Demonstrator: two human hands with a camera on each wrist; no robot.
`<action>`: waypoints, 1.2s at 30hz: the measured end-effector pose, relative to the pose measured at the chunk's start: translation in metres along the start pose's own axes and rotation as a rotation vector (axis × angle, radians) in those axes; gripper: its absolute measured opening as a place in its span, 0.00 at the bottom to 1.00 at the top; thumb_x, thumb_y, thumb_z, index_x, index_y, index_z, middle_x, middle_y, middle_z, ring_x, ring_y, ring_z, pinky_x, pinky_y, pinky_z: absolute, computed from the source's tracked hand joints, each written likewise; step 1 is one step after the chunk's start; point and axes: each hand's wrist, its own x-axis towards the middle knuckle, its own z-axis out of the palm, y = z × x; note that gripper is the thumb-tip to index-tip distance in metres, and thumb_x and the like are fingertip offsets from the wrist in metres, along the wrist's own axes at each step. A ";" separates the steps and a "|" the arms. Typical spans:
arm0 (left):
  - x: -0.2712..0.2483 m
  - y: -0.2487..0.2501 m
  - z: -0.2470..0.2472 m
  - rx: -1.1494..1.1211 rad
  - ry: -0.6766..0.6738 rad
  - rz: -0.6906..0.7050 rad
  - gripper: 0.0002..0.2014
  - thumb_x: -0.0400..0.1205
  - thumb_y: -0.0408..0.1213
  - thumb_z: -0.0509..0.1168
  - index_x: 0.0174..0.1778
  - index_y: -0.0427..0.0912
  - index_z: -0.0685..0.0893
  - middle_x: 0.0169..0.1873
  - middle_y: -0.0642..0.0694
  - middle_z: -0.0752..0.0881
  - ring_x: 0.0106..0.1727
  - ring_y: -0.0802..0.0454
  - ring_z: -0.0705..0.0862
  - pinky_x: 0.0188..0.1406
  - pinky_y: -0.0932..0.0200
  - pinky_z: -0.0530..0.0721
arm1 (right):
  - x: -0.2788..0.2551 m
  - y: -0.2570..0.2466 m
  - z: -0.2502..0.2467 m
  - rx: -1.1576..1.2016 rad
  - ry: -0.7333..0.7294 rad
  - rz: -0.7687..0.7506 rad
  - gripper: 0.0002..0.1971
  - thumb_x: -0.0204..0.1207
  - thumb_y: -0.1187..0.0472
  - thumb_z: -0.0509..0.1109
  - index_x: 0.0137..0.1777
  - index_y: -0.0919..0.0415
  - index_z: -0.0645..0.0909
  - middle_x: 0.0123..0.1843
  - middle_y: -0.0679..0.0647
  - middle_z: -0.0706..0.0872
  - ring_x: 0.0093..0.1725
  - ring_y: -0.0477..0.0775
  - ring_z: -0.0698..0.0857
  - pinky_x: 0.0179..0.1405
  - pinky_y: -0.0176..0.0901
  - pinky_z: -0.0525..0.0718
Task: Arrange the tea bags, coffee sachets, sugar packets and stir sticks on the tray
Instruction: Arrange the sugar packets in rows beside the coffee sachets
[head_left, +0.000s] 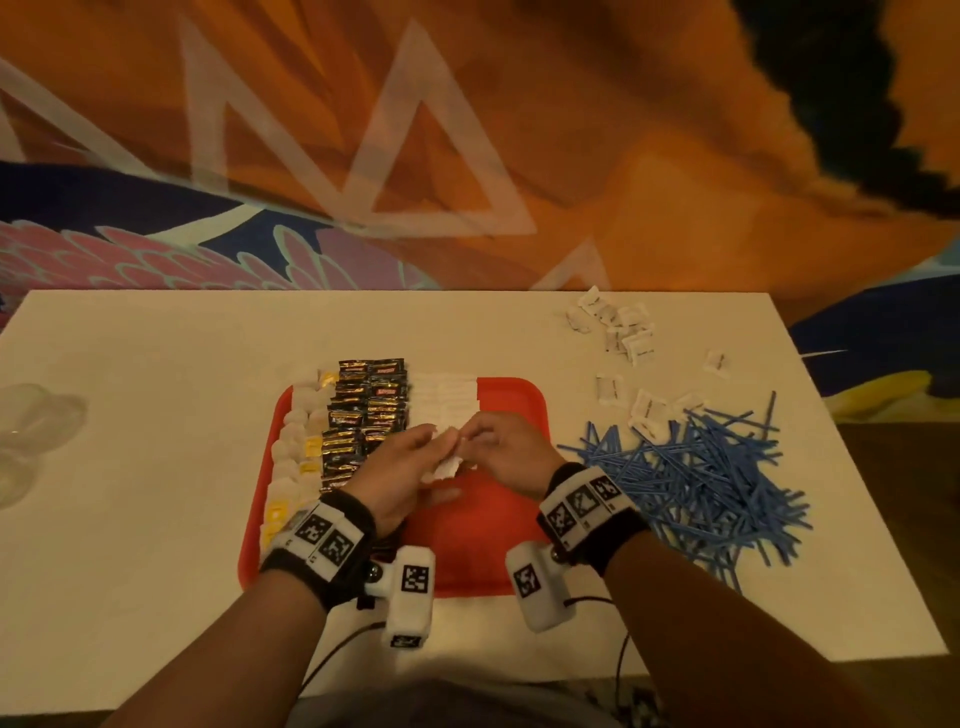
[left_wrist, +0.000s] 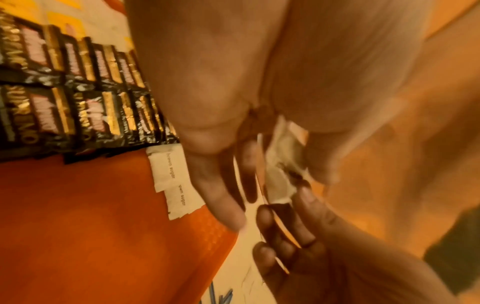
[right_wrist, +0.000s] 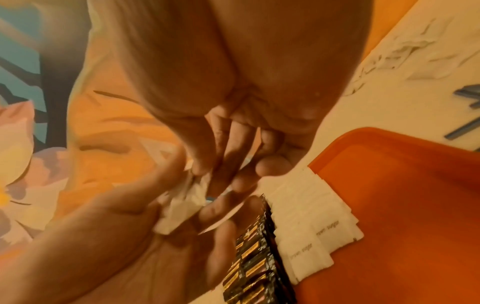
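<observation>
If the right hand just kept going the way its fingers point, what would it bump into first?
The right hand points left at the left hand; they share a sugar packet, so it would likely meet that hand's fingers first.

One tray (head_left: 524, 400), two hands, countless sticks (head_left: 696, 483).

Head view looks down; both wrist views, close, share the tray (head_left: 514, 540).

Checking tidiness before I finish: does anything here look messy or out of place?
Yes. The blue stir sticks lie in a tangled heap on the table, off the red tray, and loose sugar packets are scattered behind them. The rows on the tray look neat.
</observation>
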 end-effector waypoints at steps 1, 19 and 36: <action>0.002 -0.001 -0.001 0.064 0.036 0.064 0.08 0.85 0.41 0.67 0.50 0.41 0.89 0.41 0.47 0.90 0.44 0.51 0.87 0.40 0.56 0.86 | -0.001 0.001 -0.005 -0.022 0.015 -0.009 0.04 0.81 0.63 0.71 0.44 0.59 0.80 0.36 0.53 0.86 0.30 0.37 0.83 0.37 0.41 0.81; 0.006 0.002 0.013 -0.233 0.243 0.082 0.04 0.83 0.32 0.69 0.44 0.38 0.87 0.39 0.43 0.89 0.39 0.51 0.84 0.36 0.61 0.83 | -0.004 0.011 -0.007 0.652 0.214 0.128 0.04 0.82 0.69 0.67 0.48 0.65 0.82 0.43 0.59 0.86 0.35 0.48 0.82 0.30 0.38 0.76; 0.007 0.004 0.007 -0.008 0.155 0.115 0.07 0.86 0.37 0.67 0.46 0.39 0.86 0.35 0.45 0.87 0.35 0.53 0.84 0.28 0.62 0.81 | 0.015 0.011 -0.003 0.268 0.145 0.040 0.07 0.78 0.64 0.73 0.39 0.55 0.85 0.38 0.52 0.85 0.36 0.47 0.81 0.30 0.38 0.77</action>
